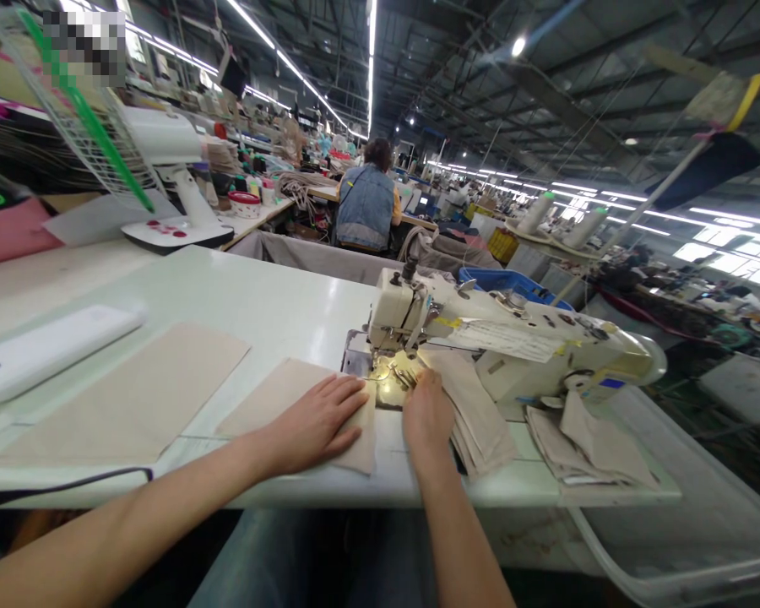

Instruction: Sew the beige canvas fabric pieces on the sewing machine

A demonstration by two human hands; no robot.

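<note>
My left hand (pixel 320 422) lies flat on a beige fabric piece (pixel 272 397), its fingers stretched out toward the needle area. My right hand (pixel 428 414) is closed beside the lit metal needle plate (pixel 390 395), fingertips by small shiny metal parts (pixel 408 377); whatever it pinches is hidden. Over both hands stands the head of a cream sewing machine (pixel 396 312). Just right of my right hand is a stack of beige fabric pieces (pixel 481 414). Another beige panel (pixel 133 393) rests flat on the left of the pale table (pixel 279 295).
A folded beige pile (pixel 589 439) sits at the table's right end, above a clear plastic bin (pixel 690 557). At left are a white oblong device (pixel 57 346) and a fan (pixel 177 190). A blue crate (pixel 513 285) stands behind the machine; a person (pixel 367 203) sits farther ahead.
</note>
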